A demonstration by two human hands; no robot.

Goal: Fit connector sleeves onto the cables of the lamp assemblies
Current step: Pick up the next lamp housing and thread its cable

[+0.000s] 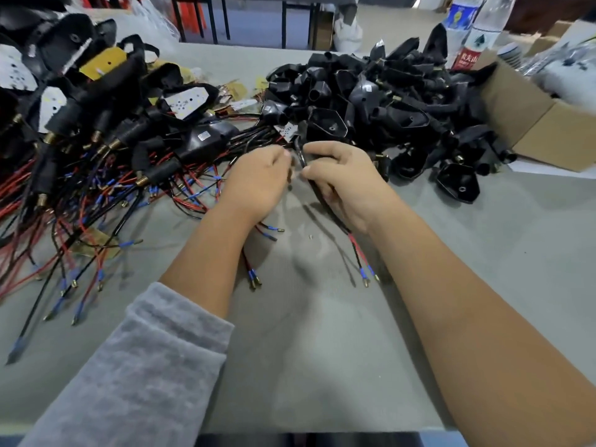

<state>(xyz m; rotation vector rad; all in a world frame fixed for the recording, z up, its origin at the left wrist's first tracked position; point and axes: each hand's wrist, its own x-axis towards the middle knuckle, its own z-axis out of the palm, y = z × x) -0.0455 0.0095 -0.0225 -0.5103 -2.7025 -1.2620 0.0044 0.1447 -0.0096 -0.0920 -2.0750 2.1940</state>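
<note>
At frame centre the right hand (342,182) curls its grip round a black cable (325,201) whose red and black leads trail toward the lower right, while the left hand (258,182) pinches something small beside it (too blurred to name). A tangle of wired lamp assemblies (96,130) crowds the upper left of the grey tabletop (322,350). A heap of black housings (380,101) rises just behind the hands, with a cardboard box (532,124) and water bottles (474,30) at upper right.

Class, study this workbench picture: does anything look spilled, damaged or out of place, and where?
Nothing looks damaged or spilled. The cable in the right hand looks intact. Only small oddities: a pale speck lies on the bare table between the forearms, and two water bottles stand among the parts at the far right.
</note>
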